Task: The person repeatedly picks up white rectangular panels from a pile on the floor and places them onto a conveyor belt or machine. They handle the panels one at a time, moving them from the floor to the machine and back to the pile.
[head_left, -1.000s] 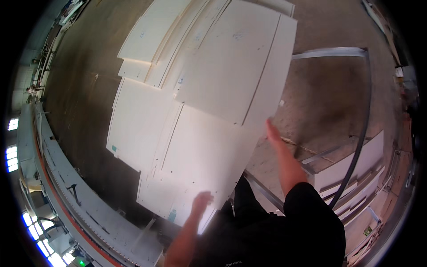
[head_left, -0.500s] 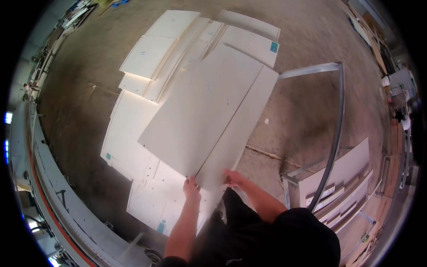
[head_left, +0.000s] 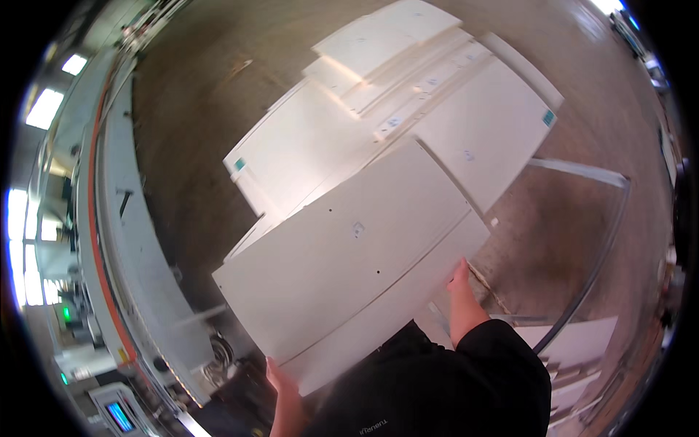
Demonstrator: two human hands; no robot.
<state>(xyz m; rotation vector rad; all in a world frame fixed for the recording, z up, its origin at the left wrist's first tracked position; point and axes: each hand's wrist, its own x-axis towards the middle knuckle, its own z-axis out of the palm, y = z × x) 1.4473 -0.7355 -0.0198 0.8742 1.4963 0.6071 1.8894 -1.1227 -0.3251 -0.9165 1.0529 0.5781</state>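
A white furniture panel (head_left: 328,247), with a long groove near its near side, a few dark holes and a small label, spans the space before me. My left hand (head_left: 282,379) is closed on its near left edge, by the end of the groove. On the right edge, my right hand (head_left: 459,279) grips the same panel; both hands' fingertips are partly hidden under it. Beyond the held panel lies a stack of white panels (head_left: 291,142), overlapping at different angles and partly covered by it.
A long machine bed (head_left: 156,269) with an orange strip runs along the left, with a lit control screen (head_left: 120,416) at lower left. A metal frame (head_left: 582,171) stands on the concrete floor (head_left: 196,87) at right. More panels (head_left: 582,339) lean at lower right.
The held panel has turned and come off the stack toward me. My hands have moved apart, the left to its left edge and the right to its right edge. The whole view has turned left.
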